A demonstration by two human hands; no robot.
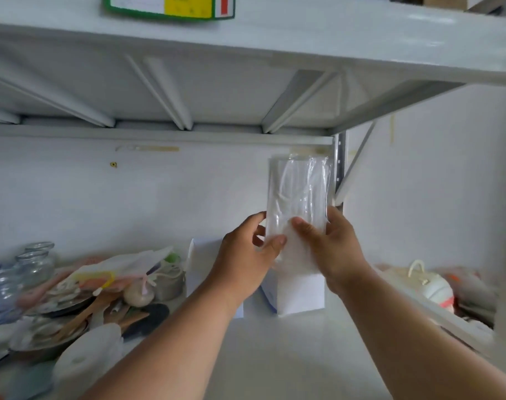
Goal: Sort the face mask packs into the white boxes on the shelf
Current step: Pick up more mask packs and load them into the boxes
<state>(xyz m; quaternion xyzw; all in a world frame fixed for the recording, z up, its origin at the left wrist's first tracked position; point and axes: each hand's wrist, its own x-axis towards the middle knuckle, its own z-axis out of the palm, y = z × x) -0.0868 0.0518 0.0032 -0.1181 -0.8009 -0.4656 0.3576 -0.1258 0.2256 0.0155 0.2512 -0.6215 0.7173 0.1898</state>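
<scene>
You are holding a clear face mask pack (299, 203) upright at centre right of the frame, its lower end between your hands. Your left hand (246, 258) is pinching its left edge, thumb in front; your right hand (332, 249) is gripping its right side. The pack is hanging just above an open white box (299, 295) on the shelf (289, 356).

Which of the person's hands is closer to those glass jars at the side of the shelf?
The left. The left hand grips the face mask pack on the side toward the glass jars, though well apart from them. The right hand holds the pack's far side, farther away.
</scene>
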